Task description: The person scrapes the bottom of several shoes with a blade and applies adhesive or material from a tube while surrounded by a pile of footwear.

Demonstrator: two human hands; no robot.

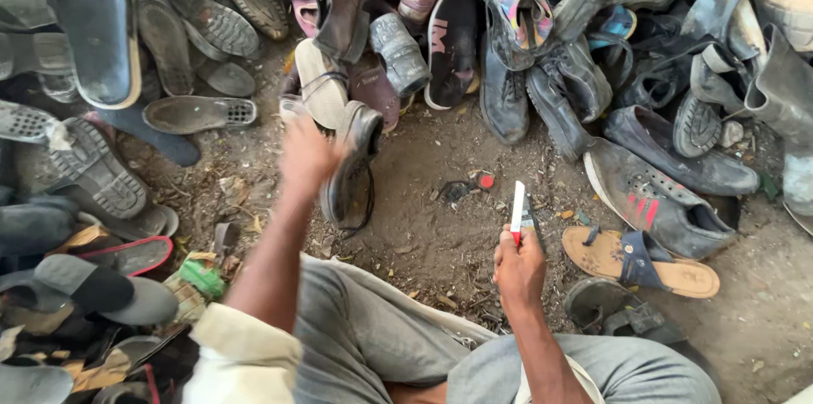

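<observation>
1. While gripped in left hand [309, 158], dark worn shoe [351, 171]: held above dirt floor [432, 226], sole up, scuffed grey, loose lace dangling below.
2. Left fingers clamped on shoe's upper end; motion-blurred.
3. Right hand [518, 264]: fingers closed round red-handled white utility knife [517, 211], blade end up.
4. Surrounded by heap of old shoes [508, 57]; tan sandal [639, 262] just right of knife hand.

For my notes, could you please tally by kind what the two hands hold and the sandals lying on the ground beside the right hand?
Dark shoe, in the left hand: 1
White and red cutter, in the right hand: 1
Sandals on the ground, a tan sandal and a dark sandal: 2
Total: 4
</observation>
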